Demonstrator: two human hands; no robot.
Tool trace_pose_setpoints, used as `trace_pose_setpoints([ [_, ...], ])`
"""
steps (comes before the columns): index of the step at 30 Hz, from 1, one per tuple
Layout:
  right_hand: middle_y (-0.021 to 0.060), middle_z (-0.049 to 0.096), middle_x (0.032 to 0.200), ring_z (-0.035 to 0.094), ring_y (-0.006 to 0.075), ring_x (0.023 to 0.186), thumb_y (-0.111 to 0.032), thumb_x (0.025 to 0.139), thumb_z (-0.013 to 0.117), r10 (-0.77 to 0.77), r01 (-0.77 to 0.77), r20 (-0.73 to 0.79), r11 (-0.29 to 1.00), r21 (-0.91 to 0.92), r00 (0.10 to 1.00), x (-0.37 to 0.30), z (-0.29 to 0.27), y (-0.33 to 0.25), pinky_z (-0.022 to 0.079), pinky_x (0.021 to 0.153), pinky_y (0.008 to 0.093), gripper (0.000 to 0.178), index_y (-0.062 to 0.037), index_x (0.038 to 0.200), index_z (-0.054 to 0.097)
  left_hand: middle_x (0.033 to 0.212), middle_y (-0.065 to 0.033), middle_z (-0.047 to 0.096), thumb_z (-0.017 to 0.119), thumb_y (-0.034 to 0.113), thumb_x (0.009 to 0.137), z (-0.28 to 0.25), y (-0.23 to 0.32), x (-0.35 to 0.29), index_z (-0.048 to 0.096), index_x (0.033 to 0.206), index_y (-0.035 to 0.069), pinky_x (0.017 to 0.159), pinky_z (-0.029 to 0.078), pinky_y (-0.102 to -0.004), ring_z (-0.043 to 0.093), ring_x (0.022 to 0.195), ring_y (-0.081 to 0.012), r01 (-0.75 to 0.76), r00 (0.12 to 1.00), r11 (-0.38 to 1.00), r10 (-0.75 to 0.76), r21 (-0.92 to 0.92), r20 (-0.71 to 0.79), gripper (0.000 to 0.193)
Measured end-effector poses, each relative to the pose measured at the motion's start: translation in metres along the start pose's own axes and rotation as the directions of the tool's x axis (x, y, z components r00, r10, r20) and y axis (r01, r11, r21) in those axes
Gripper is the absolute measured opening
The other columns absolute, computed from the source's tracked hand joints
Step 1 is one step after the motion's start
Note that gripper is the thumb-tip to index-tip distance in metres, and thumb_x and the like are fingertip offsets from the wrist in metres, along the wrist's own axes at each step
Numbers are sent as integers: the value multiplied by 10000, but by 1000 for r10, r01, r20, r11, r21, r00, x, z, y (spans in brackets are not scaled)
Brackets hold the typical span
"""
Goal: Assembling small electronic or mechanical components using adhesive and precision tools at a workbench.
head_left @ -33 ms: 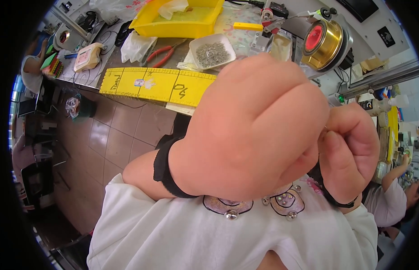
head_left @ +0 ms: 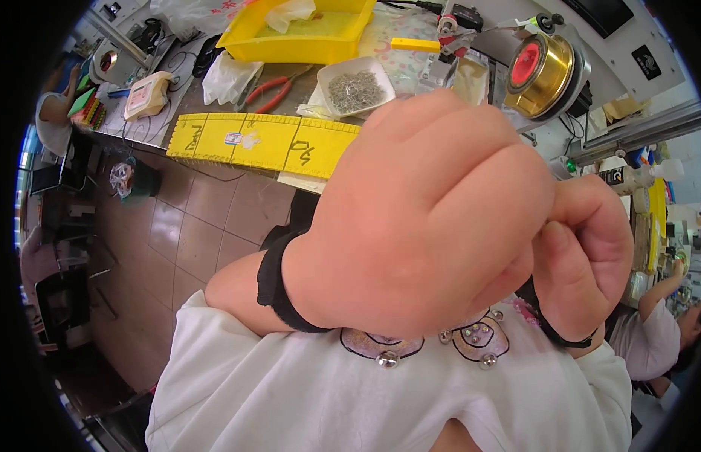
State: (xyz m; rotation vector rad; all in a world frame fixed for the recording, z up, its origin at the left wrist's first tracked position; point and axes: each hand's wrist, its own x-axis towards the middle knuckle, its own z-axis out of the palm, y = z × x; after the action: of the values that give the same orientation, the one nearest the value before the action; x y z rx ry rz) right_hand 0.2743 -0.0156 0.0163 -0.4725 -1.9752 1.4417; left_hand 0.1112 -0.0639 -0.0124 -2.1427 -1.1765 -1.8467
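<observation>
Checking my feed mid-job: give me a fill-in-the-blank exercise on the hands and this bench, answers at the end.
The left hand has a wristband coloured ____.
The right hand is partly hidden behind the ____ hand.
The white dish sits to the ____ of the red-handled pliers.
The plastic tub beyond the pliers is ____.

Missing words: black; left; right; yellow.

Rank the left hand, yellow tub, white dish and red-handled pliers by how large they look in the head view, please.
1. Left hand, enlarged by nearness
2. Yellow tub
3. White dish
4. Red-handled pliers
</observation>
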Motion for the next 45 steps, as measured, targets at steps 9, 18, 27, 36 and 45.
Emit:
trace_pose_setpoints([
  [9, 11, 404, 675, 324, 86, 515, -70, 876, 466, 5, 10, -138, 994, 107, 990, 0, 3, 5, 289, 478, 252, 51, -41, 845, 439, 810, -68, 548, 519, -40, 715, -1, -3, -11, 528, 832, -18, 689, 401, -246, 502, 737, -142, 495, 869, 799, -461, -343, 179, 119],
  [18, 18, 546, 802, 442, 49, 667, -83, 877, 510, 108, -108, 28, 873, 476, 994, -1, -3, 10, 364, 603, 187, 82, -8, 909, 515, 903, -100, 547, 547, -53, 723, -11, -2, 1, 522, 923, -45, 743, 387, -268, 494, 799, -162, 286, 958, 896, -256, -339, 130, 202],
  [27, 46, 558, 882, 501, 73, 776, -73, 886, 512, 91, -92, 18, 925, 370, 996, -2, -2, 10, 414, 705, 207, 95, 9, 934, 503, 796, -90, 580, 610, -61, 671, -10, 2, 12, 591, 893, -23, 687, 425, -276, 549, 755, -181, 224, 974, 950, -226, -216, 16, 226],
  [36, -9, 418, 697, 300, 46, 534, -225, 904, 508, 46, -48, 13, 972, 231, 999, -3, 4, 3, 241, 477, 208, 208, -35, 895, 423, 764, -105, 580, 613, -92, 594, -16, 1, 9, 608, 816, -6, 569, 422, -272, 544, 649, -192, 123, 987, 965, -95, -231, 126, 238],
  [45, -3, 404, 704, 308, 58, 554, -238, 899, 506, 84, -85, 14, 968, 236, 996, -4, 2, -4, 261, 494, 210, 216, -42, 881, 417, 780, -117, 572, 598, -96, 600, -15, 4, 6, 615, 808, -4, 566, 410, -263, 534, 642, -185, 159, 983, 941, -125, -298, 131, 228],
])
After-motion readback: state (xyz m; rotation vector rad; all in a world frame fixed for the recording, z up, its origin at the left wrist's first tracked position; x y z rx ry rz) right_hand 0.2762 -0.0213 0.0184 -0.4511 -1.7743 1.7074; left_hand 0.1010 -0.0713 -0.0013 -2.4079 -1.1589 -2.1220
